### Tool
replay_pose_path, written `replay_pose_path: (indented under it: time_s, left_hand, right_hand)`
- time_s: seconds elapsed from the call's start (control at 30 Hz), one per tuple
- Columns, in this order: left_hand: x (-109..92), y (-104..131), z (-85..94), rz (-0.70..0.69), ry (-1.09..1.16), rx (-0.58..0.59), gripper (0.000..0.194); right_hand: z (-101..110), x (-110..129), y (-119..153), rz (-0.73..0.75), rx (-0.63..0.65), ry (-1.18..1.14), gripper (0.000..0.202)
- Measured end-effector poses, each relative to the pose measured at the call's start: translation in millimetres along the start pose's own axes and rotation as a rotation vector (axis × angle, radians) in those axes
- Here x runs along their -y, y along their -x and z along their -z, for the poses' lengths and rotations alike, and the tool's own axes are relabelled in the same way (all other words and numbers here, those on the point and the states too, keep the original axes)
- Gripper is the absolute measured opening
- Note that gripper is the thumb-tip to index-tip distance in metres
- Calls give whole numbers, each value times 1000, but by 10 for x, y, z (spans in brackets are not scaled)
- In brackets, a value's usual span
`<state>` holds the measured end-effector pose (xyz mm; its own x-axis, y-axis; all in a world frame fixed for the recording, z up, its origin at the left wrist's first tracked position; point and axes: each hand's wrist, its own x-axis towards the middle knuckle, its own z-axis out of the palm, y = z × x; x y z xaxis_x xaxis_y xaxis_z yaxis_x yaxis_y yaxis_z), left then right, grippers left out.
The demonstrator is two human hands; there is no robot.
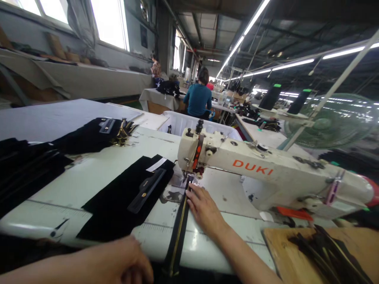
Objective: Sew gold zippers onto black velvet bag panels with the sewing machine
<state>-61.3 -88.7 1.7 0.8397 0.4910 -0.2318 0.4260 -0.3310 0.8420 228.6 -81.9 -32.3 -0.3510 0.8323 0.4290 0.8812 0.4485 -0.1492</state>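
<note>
A long black zipper strip [179, 228] with gold teeth runs from beneath the sewing machine's presser foot down over the table's front edge. My right hand [205, 209] is at its upper end, fingertips closed against the tape just in front of the foot. Low in the view, my left hand [127, 258] is curled, left of the strip's lower end; whatever is inside its fingers is hidden. Black fabric pieces [118, 201] lie left of the needle, bearing a dark panel [147, 190] with a gold fitting and a pale strip.
The white sewing machine [251, 169] spans the right side. More black fabric [26, 169] lies at left, beside a bundle of gold-toothed zippers [124, 132]. Further zipper strips [328, 256] rest on a wooden board [281, 252]. A white bin [171, 122] stands behind; a co-worker [197, 96] sits beyond.
</note>
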Motion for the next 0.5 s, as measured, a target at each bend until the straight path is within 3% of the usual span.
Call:
replay_pose_path:
  time_s: [0.03, 0.07, 0.1, 0.2, 0.27, 0.37, 0.5]
  left_hand:
    - [11, -106, 245, -18, -159, -48, 30]
    - [30, -254, 494, -77, -342, -229, 31]
    - [61, -435, 736, -137, -505, -335, 35]
    - [233, -1040, 1333, -203, -560, -378, 44]
    - [376, -1344, 1576, -220, -545, -350, 58]
    - [521, -1490, 1682, -215, -490, -333, 56]
    - [488, -1301, 1457, -174, -359, -368, 41]
  right_hand:
    - [0, 7, -1, -7, -7, -1, 30]
    - [0, 15, -5, -10, -12, 0, 30]
    - [4, 24, -12, -10, -15, -1, 29]
    - [35, 46, -44, -23, -3, -10, 31]
    - [71, 49, -65, -46, 22, -26, 34]
    - [128, 42, -69, -82, 69, -60, 39]
    - [151, 64, -22, -91, 102, -123, 46]
